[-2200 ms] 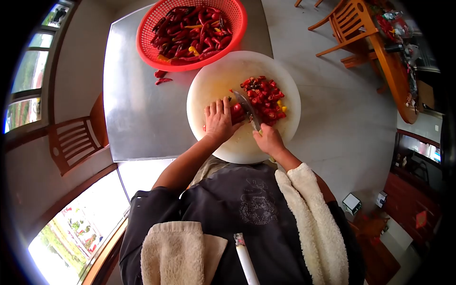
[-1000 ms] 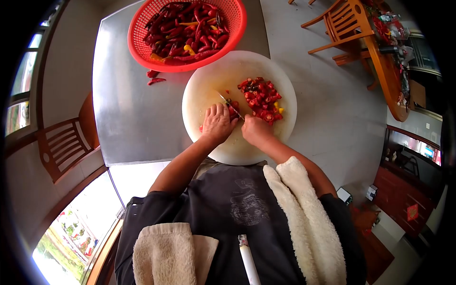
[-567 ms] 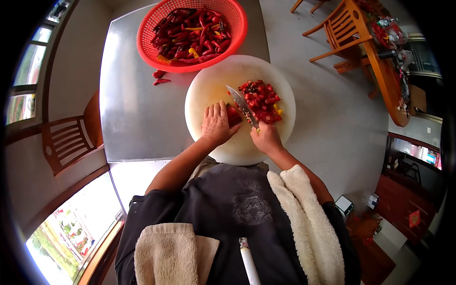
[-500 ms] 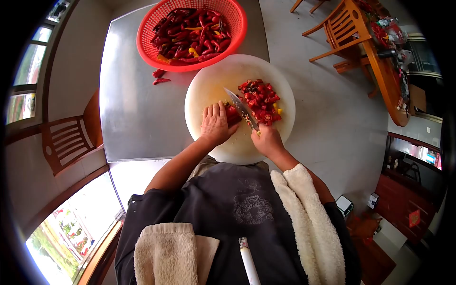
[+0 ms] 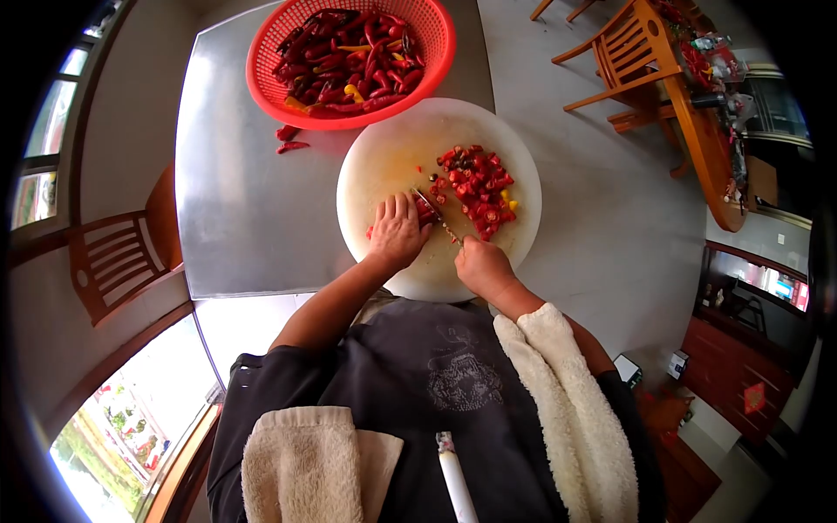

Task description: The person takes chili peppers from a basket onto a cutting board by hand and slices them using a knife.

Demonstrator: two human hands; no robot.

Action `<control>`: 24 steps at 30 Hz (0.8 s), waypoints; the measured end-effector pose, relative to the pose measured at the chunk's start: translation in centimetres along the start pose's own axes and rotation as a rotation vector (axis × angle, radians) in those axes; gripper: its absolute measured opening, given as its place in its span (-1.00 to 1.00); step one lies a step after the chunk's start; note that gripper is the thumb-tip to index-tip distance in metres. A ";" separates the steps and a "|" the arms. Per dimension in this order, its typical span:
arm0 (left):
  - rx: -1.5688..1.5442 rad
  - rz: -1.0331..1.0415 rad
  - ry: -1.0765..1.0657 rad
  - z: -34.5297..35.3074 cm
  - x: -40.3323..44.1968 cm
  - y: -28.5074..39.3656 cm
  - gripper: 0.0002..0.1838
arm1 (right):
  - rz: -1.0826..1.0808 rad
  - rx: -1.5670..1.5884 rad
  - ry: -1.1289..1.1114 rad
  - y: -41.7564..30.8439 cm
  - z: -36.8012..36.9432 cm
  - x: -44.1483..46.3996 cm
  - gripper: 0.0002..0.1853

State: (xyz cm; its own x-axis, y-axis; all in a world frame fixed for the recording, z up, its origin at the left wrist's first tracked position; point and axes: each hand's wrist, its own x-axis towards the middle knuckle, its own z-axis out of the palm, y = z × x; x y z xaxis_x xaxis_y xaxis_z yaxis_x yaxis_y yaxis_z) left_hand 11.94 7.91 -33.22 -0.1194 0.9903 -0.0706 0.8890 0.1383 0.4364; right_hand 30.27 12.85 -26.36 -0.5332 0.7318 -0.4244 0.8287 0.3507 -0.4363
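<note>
My left hand point(image 5: 398, 234) presses down on a few red chili peppers point(image 5: 425, 211), holding them against a round white cutting board point(image 5: 366, 161). Its fingers cover most of them. In my right hand point(image 5: 485, 267) is the handle of a kitchen knife point(image 5: 446, 227). The blade stands nearly edge-on at the cut ends of the held peppers, close to my left fingers, with bits stuck along it. Right of the blade lies a pile of chopped red chili point(image 5: 479, 187), with a few yellow pieces at its side.
A red plastic basket point(image 5: 438, 83) full of whole chilies stands behind the board on a metal table point(image 5: 253, 209). Two loose chilies point(image 5: 293, 147) lie beside it. Wooden chairs point(image 5: 623, 57) stand around. A lit-looking cigarette point(image 5: 455, 484) juts in at the bottom, and towels point(image 5: 301, 462) hang over my shoulders.
The knife has moved left and turned more edge-on, from beside the chopped pile to the held peppers. My right hand has shifted slightly left and down. Fresh pieces lie by the blade.
</note>
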 end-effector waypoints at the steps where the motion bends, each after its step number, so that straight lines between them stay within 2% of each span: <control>1: 0.007 0.004 0.004 0.1 0.0 -0.1 -0.23 | 0.017 -0.007 -0.022 -0.1 -0.1 0.3 -0.83; 7: -0.004 0.011 0.013 0.4 -0.1 0.0 -0.26 | -0.015 -0.062 0.082 0.6 3.9 5.1 -0.80; 10: -0.010 -0.011 0.009 0.3 -0.1 0.0 -0.24 | -0.051 0.075 0.223 1.3 4.8 4.8 -0.79; 14: -0.021 -0.035 0.011 0.0 -0.3 0.2 -0.14 | -0.010 0.349 0.289 3.1 4.6 4.3 -0.77; 17: -0.029 -0.057 0.029 -1.1 -0.7 0.6 -0.06 | -0.014 0.314 0.265 1.9 1.6 2.6 -0.79; 20: 0.062 -0.039 0.184 -0.7 -1.5 0.4 -0.04 | -0.080 0.231 0.203 0.5 -0.5 0.6 -0.81; 24: 0.043 -0.073 0.056 -0.6 -1.7 0.0 -0.06 | -0.117 0.103 0.119 0.4 0.2 -0.6 -0.81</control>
State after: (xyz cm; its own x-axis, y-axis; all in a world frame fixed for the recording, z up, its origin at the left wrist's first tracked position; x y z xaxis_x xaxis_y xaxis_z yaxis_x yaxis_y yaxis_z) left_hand 11.88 6.27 -32.55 -0.2082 0.9768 -0.0504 0.8949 0.2110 0.3932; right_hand 30.85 12.47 -26.45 -0.5960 0.7555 -0.2718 0.7369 0.3802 -0.5590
